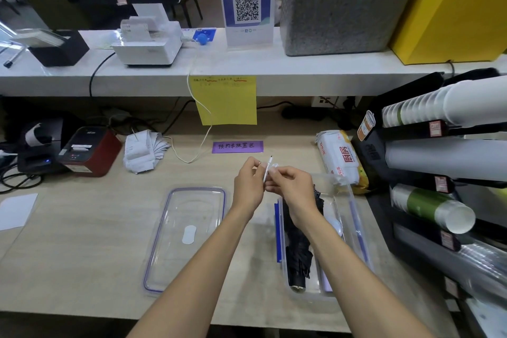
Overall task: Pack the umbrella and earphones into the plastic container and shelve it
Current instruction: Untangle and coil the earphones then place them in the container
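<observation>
Both hands, left (248, 186) and right (292, 186), pinch the thin white earphones (267, 170) above the worktop (82, 241); the folded black umbrella (297, 241) lies in the clear plastic container (354, 206), its lid (186, 239) just left

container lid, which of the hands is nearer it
Left. The left hand is just up and right of the container lid; the right hand is farther right, over the container.

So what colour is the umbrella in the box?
Black; the umbrella shows best in the head view.
</observation>
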The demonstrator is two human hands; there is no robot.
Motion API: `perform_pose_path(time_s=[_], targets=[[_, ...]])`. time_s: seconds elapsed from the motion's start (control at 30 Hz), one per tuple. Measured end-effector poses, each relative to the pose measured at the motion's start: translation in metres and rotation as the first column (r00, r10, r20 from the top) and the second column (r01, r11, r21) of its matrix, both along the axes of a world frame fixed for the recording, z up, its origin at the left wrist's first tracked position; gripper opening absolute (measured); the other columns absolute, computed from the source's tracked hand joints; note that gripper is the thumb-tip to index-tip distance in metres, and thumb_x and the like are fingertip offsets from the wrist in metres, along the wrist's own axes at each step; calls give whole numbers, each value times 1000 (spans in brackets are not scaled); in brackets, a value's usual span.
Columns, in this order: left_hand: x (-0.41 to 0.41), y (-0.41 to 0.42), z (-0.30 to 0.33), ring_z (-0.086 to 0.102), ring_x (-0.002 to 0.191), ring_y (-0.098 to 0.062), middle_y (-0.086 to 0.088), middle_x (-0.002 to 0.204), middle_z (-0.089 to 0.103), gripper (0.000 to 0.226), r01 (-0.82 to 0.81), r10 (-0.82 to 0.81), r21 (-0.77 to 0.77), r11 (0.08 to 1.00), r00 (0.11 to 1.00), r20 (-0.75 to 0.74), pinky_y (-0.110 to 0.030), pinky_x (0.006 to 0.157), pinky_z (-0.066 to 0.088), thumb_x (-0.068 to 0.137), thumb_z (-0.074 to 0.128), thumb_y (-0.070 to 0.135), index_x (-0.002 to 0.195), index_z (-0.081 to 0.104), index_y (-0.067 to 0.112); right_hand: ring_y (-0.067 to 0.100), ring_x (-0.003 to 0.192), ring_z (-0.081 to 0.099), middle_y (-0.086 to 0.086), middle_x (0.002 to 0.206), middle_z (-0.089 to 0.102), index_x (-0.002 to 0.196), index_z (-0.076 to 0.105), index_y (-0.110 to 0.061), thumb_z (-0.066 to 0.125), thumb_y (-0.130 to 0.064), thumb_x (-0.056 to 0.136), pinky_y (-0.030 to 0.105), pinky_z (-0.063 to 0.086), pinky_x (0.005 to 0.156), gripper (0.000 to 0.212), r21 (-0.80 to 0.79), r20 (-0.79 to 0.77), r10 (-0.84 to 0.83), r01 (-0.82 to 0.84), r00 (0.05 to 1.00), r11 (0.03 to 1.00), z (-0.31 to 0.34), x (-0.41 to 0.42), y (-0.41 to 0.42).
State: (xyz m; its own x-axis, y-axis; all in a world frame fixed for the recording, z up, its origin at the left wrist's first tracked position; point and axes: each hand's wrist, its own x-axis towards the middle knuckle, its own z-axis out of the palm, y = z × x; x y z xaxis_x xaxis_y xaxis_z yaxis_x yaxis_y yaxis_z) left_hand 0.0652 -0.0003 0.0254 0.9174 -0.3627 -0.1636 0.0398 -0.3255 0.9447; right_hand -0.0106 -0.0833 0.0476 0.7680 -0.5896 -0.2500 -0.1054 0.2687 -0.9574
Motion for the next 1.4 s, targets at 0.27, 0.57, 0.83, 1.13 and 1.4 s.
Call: perform_pose_path(time_s=[0.27, 0.57, 0.83, 1.13, 1.4], targets=[[-6, -3, -6, 45, 57, -8, 11, 61, 55, 23, 61, -96, -206, 977, 981, -166, -19, 50, 40, 99, 51, 33, 79, 53, 22, 19, 59, 67, 14, 68, 71, 79, 75, 0, 83, -9, 78, 22, 57, 62, 12, 172, -44, -50, 57, 998, 983, 2, 2, -11], [-11, 5, -8, 56, 71, -8, -1, 88, 69, 23, 103, -235, -413, 905, 930, -283, -22, 67, 48, 101, 52, 13, 118, 68, 11, 12, 56, 66, 4, 66, 74, 76, 76, -8, 84, -10, 76, 20, 56, 59, 8, 14, -117, -94, 96, 989, 995, -1, -2, -20], [-9, 13, -3, 72, 100, -24, -15, 111, 75, 33, 76, -284, -533, 843, 904, -321, -29, 90, 56, 91, 71, 9, 124, 69, 6, 15, 63, 70, 7, 75, 77, 77, 78, -13, 84, -14, 76, 23, 54, 58, 7, -22, -159, -109, 107, 981, 994, -4, 0, -22], [-7, 10, -2, 76, 86, -21, -8, 98, 80, 28, 21, -92, -388, 921, 982, -167, -29, 80, 61, 95, 65, 9, 123, 71, 9, 11, 52, 67, 7, 68, 74, 88, 74, -6, 73, 0, 86, 18, 54, 57, 7, 23, -40, -94, 95, 995, 995, -2, 3, -12], [-7, 10, -5, 77, 85, -21, -3, 94, 80, 20, -64, 2, -371, 926, 987, -163, -27, 75, 60, 93, 68, 11, 109, 79, 19, 23, 68, 74, 13, 76, 77, 77, 80, -10, 72, -35, 90, 28, 61, 70, 29, 79, -50, -64, 68, 997, 995, -1, 5, -15]])
